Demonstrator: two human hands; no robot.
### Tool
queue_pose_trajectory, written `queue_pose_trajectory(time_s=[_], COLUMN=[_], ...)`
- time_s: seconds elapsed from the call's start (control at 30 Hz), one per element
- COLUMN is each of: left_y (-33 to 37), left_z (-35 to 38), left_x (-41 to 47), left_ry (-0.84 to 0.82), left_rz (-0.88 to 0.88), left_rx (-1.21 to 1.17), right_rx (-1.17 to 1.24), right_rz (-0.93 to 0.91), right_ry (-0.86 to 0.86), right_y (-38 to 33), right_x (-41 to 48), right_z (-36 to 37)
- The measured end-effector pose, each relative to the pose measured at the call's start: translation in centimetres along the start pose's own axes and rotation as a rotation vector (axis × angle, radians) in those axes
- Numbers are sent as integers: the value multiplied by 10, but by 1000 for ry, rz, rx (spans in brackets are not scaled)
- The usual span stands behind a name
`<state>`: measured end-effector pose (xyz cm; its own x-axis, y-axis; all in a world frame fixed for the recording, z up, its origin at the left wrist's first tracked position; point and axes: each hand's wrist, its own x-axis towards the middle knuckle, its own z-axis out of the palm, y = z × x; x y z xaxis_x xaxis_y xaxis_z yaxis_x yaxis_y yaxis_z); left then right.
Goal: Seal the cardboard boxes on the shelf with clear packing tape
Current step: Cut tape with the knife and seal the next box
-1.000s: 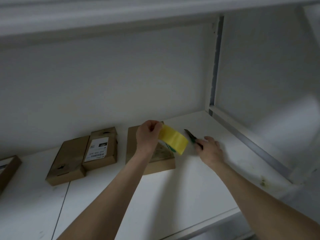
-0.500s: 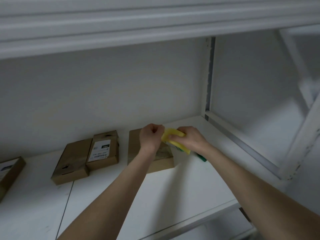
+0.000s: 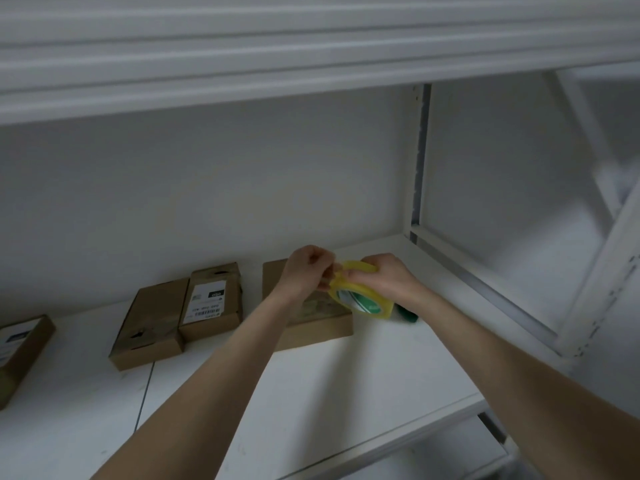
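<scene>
1. The right hand [image 3: 384, 278] grasps the tape roll [image 3: 362, 299] by its upper rim, fingers curled over the top; the roll hangs just below and left of its knuckles.
2. The left hand [image 3: 306, 271] is clenched, its fingertips pinching at the roll's top edge and touching the right hand's fingers; whether a free tape end is lifted, I cannot tell.
3. The roll stands on edge, tilted; its open face, with a green-and-white core, points down and towards the person.
4. Directly beneath both hands a flat box [image 3: 311, 323] lies on the shelf [image 3: 311, 393]; its long axis runs away from the person.
5. Under the right wrist, just right of the roll, lies a green tool [image 3: 407, 314], mostly hidden.
6. Left of the left hand a labelled box [image 3: 211, 301] touches a plain box [image 3: 149, 323]; both point their long axes at the back wall, leaning slightly right; well further left sits an edge box [image 3: 20, 348].
</scene>
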<state>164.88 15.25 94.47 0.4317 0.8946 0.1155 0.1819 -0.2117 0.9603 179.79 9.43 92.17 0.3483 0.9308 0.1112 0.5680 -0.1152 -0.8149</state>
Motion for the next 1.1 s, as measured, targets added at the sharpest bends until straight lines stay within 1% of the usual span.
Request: queue_pose_trajectory(time_s=[0.1, 0.13, 0.27, 0.43, 0.57, 0.77, 0.87, 0.93, 1.03, 1.1], left_y=[-1, -3, -12, -15, -11, -8, -7, -6, -5, -4], left_z=[-5, -6, -4, -4, -6, -3, -1, -3, -11, -13], left_x=[2, 3, 5, 5, 7, 9, 5, 5, 7, 8], left_ry=[-113, -147, -221, -167, -88, -36, -29, -45, -109, -91], left_rz=[-129, -153, -97, -129, -121, -165, -157, -148, -129, -104], left_rx=[-216, -245, -96, -110, -8, -87, -105, -104, -35, 13], right_rx=[14, 19, -2, -29, -119, -333, -389, -372, -284, -241], right_rz=[11, 16, 10, -3, -5, 0, 12, 12, 8, -6], right_ry=[2, 4, -21, -5, 8, 36, 57, 62, 57, 57], right_y=[3, 4, 7, 5, 4, 1, 2, 1, -1, -3], right_x=[-1, -1, 0, 1, 3, 8, 8, 8, 7, 6], right_z=[0, -1, 1, -1, -3, -5, -5, -6, -9, -9])
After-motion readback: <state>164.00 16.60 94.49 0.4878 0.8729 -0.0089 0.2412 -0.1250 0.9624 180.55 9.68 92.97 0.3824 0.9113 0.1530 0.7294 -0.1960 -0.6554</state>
